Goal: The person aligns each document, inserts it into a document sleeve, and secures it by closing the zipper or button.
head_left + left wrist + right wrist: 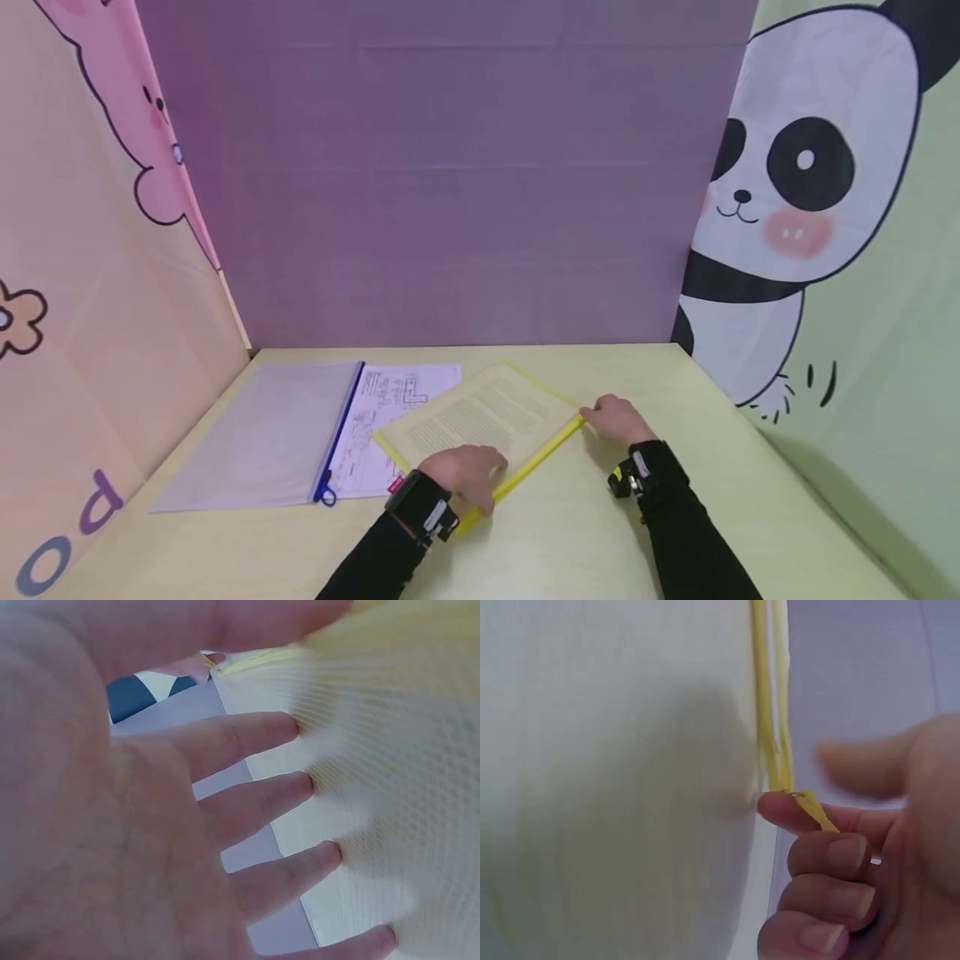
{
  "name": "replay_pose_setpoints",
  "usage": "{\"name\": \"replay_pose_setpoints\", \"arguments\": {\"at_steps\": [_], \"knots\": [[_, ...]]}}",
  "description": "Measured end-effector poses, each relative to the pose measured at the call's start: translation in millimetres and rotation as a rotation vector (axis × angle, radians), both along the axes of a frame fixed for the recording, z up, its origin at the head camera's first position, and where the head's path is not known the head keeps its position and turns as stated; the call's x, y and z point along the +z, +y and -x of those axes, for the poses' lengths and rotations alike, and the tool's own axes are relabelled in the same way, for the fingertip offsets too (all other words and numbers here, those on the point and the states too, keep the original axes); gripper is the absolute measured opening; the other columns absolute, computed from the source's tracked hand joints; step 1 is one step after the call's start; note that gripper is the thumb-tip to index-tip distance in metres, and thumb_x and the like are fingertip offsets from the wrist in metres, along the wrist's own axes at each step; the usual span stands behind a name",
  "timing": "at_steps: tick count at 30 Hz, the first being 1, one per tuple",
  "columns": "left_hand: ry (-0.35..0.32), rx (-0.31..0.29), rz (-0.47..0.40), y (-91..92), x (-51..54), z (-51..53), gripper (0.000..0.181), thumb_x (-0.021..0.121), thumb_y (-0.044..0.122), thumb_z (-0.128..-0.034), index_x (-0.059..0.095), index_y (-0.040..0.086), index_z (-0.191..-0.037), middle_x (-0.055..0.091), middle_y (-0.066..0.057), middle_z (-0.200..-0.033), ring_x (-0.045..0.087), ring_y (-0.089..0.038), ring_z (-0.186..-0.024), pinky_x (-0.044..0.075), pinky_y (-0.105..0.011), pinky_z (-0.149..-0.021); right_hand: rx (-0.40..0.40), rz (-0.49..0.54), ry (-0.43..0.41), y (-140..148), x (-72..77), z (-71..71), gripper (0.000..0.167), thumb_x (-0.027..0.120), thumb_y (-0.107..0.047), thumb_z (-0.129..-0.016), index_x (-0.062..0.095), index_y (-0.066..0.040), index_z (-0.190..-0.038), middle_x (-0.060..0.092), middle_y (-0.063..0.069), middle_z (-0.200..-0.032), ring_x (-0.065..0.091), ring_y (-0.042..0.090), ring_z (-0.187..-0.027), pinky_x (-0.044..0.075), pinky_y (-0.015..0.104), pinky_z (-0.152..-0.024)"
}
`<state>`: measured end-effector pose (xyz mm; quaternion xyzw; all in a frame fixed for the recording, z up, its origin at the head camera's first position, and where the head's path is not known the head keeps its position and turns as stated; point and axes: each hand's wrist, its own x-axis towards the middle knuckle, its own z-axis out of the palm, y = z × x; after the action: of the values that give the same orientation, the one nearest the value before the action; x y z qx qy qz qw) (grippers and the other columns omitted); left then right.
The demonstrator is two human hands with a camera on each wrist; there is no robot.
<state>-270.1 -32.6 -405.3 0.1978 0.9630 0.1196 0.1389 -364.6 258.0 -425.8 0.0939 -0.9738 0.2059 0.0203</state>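
The yellow mesh zip folder (480, 412) lies on the surface (225, 550), overlapping a diagram sheet (367, 442) at 9 o'clock. At 6 o'clock the left hand (468, 473), spread, presses it; at 3, the right hand (617, 419) curls around its zipper pull (819, 811), thumb apart. Farther toward 9 lies a blue-zippered folder (258, 433).

Black-sleeved left forearm (371, 558) enters from the near side, angled far and right. Left hand (465, 475) lies palm down, its four fingers (262, 877) extended and spread, left thumb (187, 630) apart from them. Right forearm (697, 533) slants far and left. Right hand (618, 419) sits farther off: index finger (787, 812) straighter, three remaining fingers (825, 896) curled, right thumb (870, 766) blurred, clear of them.
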Motion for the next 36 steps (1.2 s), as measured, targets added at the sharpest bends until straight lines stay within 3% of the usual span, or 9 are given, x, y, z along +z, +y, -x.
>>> {"name": "replay_pose_setpoints", "arguments": {"at_steps": [1, 5, 9, 20, 26, 33, 36], "knots": [[0.001, 0.004, 0.007, 0.0, -0.4, 0.4, 0.073, 0.086, 0.023, -0.07, 0.063, 0.027, -0.139, 0.059, 0.001, -0.141, 0.055, -0.023, -0.127, 0.046, -0.048, -0.103, -0.038, 0.049, -0.032, -0.5, -0.1, -0.9, 0.026, 0.052, -0.016, -0.101, 0.063, 0.006, -0.092, 0.054, 0.009, -0.075, 0.049, 0.023, -0.067, 0.04, 0.032, -0.061], [0.011, 0.013, 0.03, -1.0, -2.3, 2.9, 0.07, 0.084, 0.027, -0.0717, 0.064, 0.03, -0.139, 0.059, -0.001, -0.141, 0.054, -0.024, -0.127, 0.047, -0.05, -0.101, -0.04, 0.001, -0.054, -2.8, -1.0, -2.6, 0.014, 0.052, -0.008, -0.099, 0.058, 0.002, -0.091, 0.049, 0.008, -0.074, 0.048, 0.023, -0.066, 0.038, 0.032, -0.061], [0.016, 0.021, 0.029, -3.5, -4.7, 5.5, 0.068, 0.083, 0.026, -0.0729, 0.064, 0.031, -0.138, 0.058, 0.0, -0.143, 0.054, -0.025, -0.128, 0.047, -0.051, -0.101, -0.025, -0.032, -0.071, -6.7, 0.0, -1.6, 0.012, 0.049, -0.004, -0.096, 0.056, -0.002, -0.087, 0.046, 0.007, -0.073, 0.046, 0.023, -0.066, 0.037, 0.033, -0.061], [-0.004, 0.026, 0.007, -2.7, -6.7, 7.6, 0.066, 0.081, 0.024, -0.074, 0.065, 0.031, -0.138, 0.052, -0.002, -0.151, 0.047, -0.03, -0.139, 0.042, -0.056, -0.107, -0.048, -0.09, -0.102, -15.1, 6.5, -10.5, 0.014, 0.054, -0.011, -0.093, 0.061, 0.001, -0.095, 0.054, 0.01, -0.08, 0.052, 0.026, -0.073, 0.043, 0.037, -0.064], [0.005, 0.024, 0.011, -0.8, -5.8, 8.8, 0.066, 0.08, 0.024, -0.0748, 0.065, 0.032, -0.138, 0.053, -0.002, -0.149, 0.049, -0.029, -0.136, 0.044, -0.055, -0.105, -0.046, -0.111, -0.116, -22.8, 6.1, -11.4, 0.015, 0.056, -0.016, -0.095, 0.06, -0.001, -0.093, 0.053, 0.009, -0.079, 0.051, 0.025, -0.071, 0.042, 0.037, -0.065], [-0.011, 0.041, -0.008, -0.7, -6.5, 8.3, 0.067, 0.081, 0.022, -0.0734, 0.065, 0.032, -0.138, 0.056, -0.002, -0.146, 0.055, -0.023, -0.118, 0.049, -0.051, -0.096, -0.021, -0.149, -0.11, -30.2, 2.8, -12.0, 0.014, 0.058, -0.017, -0.093, 0.06, -0.004, -0.089, 0.054, 0.007, -0.078, 0.053, 0.024, -0.071, 0.043, 0.036, -0.065], [-0.005, 0.041, -0.003, 0.0, -5.7, 8.5, 0.067, 0.08, 0.023, -0.0736, 0.065, 0.032, -0.138, 0.055, -0.002, -0.147, 0.054, -0.024, -0.122, 0.048, -0.052, -0.098, -0.008, -0.159, -0.096, -33.4, 4.2, -13.6, 0.012, 0.059, -0.015, -0.092, 0.059, -0.005, -0.084, 0.053, 0.006, -0.075, 0.051, 0.023, -0.069, 0.042, 0.034, -0.063]]}}
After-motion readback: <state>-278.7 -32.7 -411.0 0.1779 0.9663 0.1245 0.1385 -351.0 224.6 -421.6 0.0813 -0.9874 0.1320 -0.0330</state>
